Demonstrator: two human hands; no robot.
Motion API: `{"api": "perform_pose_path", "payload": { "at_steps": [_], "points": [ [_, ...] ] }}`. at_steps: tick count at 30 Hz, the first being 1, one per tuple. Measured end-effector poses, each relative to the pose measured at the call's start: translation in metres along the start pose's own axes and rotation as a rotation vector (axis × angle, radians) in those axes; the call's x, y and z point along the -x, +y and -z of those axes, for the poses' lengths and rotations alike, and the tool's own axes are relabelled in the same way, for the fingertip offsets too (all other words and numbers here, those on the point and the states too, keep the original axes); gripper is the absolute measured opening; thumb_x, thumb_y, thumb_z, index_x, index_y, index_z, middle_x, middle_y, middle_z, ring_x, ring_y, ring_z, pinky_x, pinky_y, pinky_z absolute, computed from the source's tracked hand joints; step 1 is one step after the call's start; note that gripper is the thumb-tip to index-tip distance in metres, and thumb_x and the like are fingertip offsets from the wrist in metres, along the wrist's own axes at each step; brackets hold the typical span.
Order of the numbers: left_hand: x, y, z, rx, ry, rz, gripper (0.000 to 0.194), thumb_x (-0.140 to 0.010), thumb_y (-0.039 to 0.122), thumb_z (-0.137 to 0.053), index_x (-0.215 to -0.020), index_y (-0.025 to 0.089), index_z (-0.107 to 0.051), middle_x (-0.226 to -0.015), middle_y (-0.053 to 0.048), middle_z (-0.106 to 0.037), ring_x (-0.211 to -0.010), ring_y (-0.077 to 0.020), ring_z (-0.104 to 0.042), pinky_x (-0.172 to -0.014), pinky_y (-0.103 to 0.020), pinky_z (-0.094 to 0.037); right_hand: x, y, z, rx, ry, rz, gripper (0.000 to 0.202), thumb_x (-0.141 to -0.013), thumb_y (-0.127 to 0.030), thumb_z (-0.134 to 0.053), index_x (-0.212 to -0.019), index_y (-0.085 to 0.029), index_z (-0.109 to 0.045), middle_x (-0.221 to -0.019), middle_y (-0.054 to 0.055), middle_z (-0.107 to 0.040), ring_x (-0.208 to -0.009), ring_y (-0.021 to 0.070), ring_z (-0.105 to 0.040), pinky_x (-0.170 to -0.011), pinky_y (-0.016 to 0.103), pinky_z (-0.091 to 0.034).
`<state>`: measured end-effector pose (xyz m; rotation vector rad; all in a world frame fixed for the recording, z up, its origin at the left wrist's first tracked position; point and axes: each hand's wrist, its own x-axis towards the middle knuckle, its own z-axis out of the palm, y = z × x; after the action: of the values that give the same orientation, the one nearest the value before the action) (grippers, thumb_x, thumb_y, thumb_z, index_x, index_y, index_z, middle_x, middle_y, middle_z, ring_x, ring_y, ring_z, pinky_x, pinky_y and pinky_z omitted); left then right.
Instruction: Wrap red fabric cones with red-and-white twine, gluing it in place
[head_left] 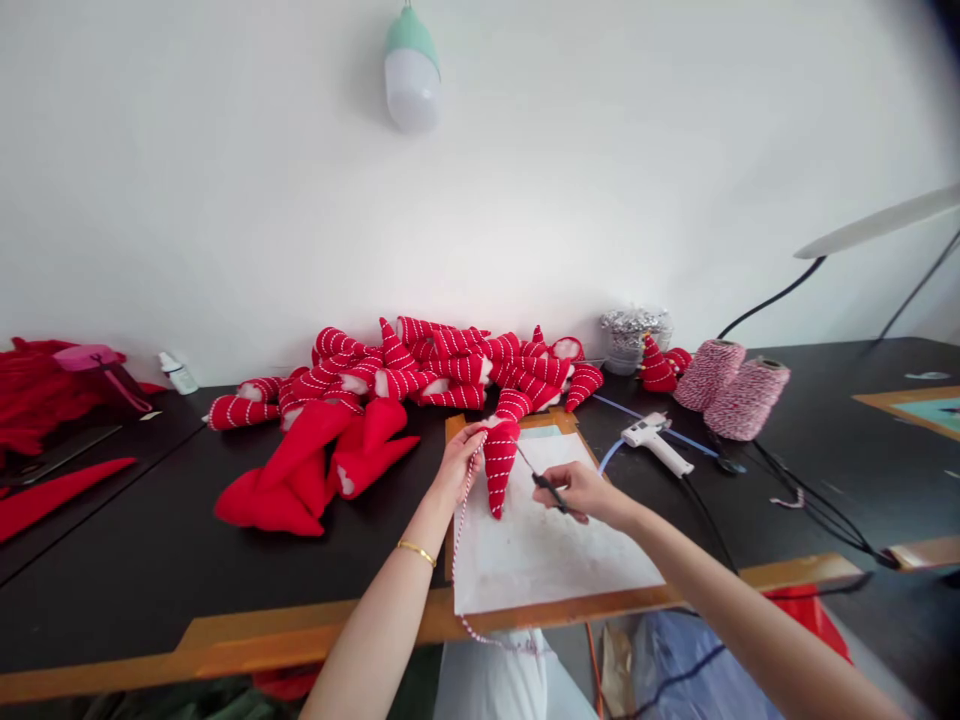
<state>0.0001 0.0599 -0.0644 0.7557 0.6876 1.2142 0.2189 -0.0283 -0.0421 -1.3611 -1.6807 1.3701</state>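
Observation:
A red stuffed cone (500, 468) wound with white-striped cord hangs tip down over the white paper (555, 560). My left hand (459, 465) pinches its wide end together with a red-and-white cord (460, 545), which trails down past the table edge to my lap. Held in my right hand (574, 492) is a pair of dark scissors (551, 490), its blades pointing up and left toward the cone's wide end. Whether the blades touch the cord is too small to tell.
Wrapped red cones (450, 370) are piled along the wall, with plain red cones (300, 480) in front at left. Right of the paper lie a white glue gun (658, 443), two cord spools (746, 400) and black cables (814, 510). A bulb (412, 80) hangs above.

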Motion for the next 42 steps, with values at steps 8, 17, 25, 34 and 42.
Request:
{"api": "perform_pose_path", "payload": {
  "at_steps": [8, 17, 25, 34, 42],
  "points": [
    [0.004, 0.002, -0.004, -0.003, -0.013, -0.015, 0.047, -0.055, 0.029, -0.089, -0.092, 0.014, -0.065, -0.067, 0.006, -0.062, -0.036, 0.0029, -0.037, -0.033, -0.01, -0.025, -0.015, -0.011, -0.037, -0.032, -0.008, 0.058, 0.046, -0.081, -0.059, -0.06, -0.065, -0.017, -0.051, -0.058, -0.003, -0.047, -0.047, 0.0073, -0.036, -0.043, 0.022, -0.028],
    [0.004, 0.003, -0.003, 0.03, -0.026, -0.017, 0.047, -0.054, 0.027, -0.09, -0.093, 0.015, -0.066, -0.066, 0.007, -0.062, -0.036, 0.0035, -0.035, -0.033, -0.009, -0.024, -0.021, -0.012, -0.043, 0.018, -0.036, 0.086, 0.057, -0.077, -0.073, -0.059, -0.068, -0.016, -0.055, -0.061, -0.002, -0.046, -0.056, 0.0111, -0.039, -0.05, 0.024, -0.029],
    [0.001, 0.0, -0.001, 0.047, -0.046, 0.001, 0.051, -0.053, 0.028, -0.092, -0.094, 0.013, -0.065, -0.065, 0.007, -0.061, -0.035, 0.0041, -0.035, -0.032, -0.008, -0.023, -0.029, -0.003, -0.042, 0.058, -0.052, 0.149, 0.058, -0.08, -0.073, -0.055, -0.069, -0.016, -0.055, -0.062, -0.002, -0.045, -0.057, 0.0112, -0.038, -0.054, 0.025, -0.03],
    [-0.002, -0.002, 0.006, 0.06, -0.08, 0.006, 0.041, -0.064, 0.022, -0.085, -0.097, 0.014, -0.063, -0.061, 0.009, -0.057, -0.033, 0.004, -0.031, -0.031, -0.008, -0.021, -0.041, -0.004, -0.045, 0.037, -0.036, 0.176, 0.055, -0.078, -0.071, -0.059, -0.065, -0.018, -0.048, -0.061, -0.004, -0.043, -0.057, 0.0113, -0.037, -0.055, 0.026, -0.029],
    [0.0, -0.002, 0.006, 0.073, -0.116, 0.015, 0.041, -0.064, 0.023, -0.086, -0.098, 0.014, -0.064, -0.052, 0.011, -0.05, -0.031, 0.0032, -0.029, -0.031, -0.008, -0.018, -0.043, -0.008, -0.045, 0.023, -0.025, 0.151, 0.056, -0.077, -0.072, -0.06, -0.062, -0.02, -0.044, -0.058, -0.005, -0.039, -0.055, 0.0101, -0.033, -0.053, 0.026, -0.025]
  ]
}}
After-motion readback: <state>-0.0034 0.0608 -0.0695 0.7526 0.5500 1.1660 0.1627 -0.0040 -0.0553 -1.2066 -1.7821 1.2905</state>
